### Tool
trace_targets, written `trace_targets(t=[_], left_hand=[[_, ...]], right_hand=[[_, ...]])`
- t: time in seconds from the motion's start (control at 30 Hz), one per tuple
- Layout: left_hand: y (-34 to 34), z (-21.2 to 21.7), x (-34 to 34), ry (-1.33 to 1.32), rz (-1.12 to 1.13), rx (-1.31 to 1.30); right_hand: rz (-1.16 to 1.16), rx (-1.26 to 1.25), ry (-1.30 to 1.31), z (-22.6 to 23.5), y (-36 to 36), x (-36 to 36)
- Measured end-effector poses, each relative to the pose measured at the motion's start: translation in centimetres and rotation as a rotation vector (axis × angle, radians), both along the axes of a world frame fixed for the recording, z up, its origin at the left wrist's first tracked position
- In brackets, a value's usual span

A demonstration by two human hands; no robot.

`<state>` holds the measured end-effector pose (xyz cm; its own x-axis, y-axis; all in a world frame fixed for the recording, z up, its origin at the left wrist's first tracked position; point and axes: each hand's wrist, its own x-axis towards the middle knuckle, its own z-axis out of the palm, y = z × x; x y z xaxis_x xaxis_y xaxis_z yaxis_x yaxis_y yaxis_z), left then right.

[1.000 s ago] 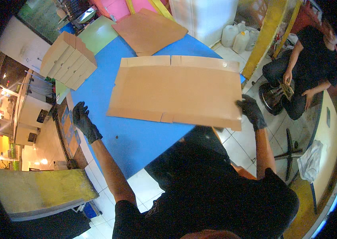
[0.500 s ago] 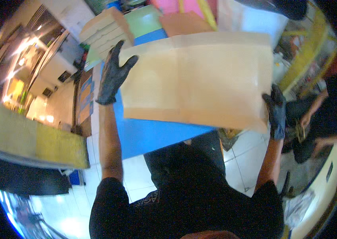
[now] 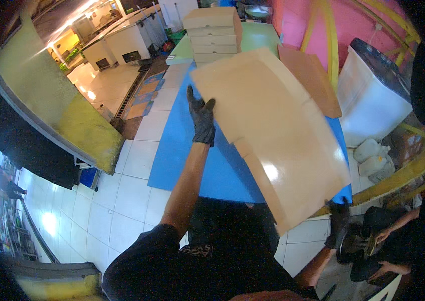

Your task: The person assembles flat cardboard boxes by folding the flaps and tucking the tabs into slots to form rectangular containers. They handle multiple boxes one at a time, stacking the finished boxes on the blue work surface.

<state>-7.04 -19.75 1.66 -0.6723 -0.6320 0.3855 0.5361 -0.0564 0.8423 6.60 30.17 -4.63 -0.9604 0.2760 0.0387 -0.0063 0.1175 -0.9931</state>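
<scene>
A large tan cardboard sheet (image 3: pixel 277 130) with scored fold lines and notched edges lies slanted across the view, its lower corner reaching past the table's near edge. My left hand (image 3: pixel 202 120), in a black glove, is beside its left edge with thumb and fingers apart. At the sheet's lower right corner is my right hand (image 3: pixel 339 223), also black-gloved. Its thumb and a finger are spread, with their tips at the sheet's edge; whether they touch it is unclear. Under the sheet is a blue tabletop (image 3: pixel 197 170), partly covered.
Stacked tan boxes (image 3: pixel 215 35) stand on a green surface (image 3: pixel 257 32) at the far side. A brown board (image 3: pixel 310 78) leans beyond the sheet. To the right are a white bin (image 3: pixel 373 95), plastic jugs (image 3: pixel 373 158) and a seated person (image 3: pixel 385 241). A yellow-grey wall (image 3: pixel 62 100) stands left.
The cardboard sheet has turned clockwise, its right end swinging toward me. My left hand has moved right and down, and my right hand down. The view has shifted, showing more on the left.
</scene>
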Motion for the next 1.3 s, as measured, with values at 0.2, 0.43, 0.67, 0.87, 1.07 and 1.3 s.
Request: trace_targets(t=[0.2, 0.43, 0.67, 0.87, 1.07, 1.3], left_hand=[[2.7, 11.4, 0.6, 0.141, -0.223, -0.442], [3.7, 14.7, 5.3, 0.061, -0.416, -0.466], [3.6, 18.4, 5.7, 0.137, -0.299, -0.442], [5.3, 15.3, 3.0, 0.225, -0.008, -0.719], [9.6, 16.3, 3.5, 0.381, -0.375, -0.595], [9.8, 20.7, 8.0, 0.162, -0.141, -1.424]], right_hand=[[-0.179, 0.505, 0.515, 18.2, -9.4, -4.2], [0.029, 1.016, 1.214, 28.0, -20.6, -16.4], [-0.058, 1.182, 1.478, 28.8, -24.9, -13.2], [0.69, 0.521, 0.798, 27.3, -22.6, -13.3], [0.457, 0.85, 0.706, 26.9, -19.4, -11.6], [0.367, 1.074, 0.981, 25.6, -20.7, -8.6]])
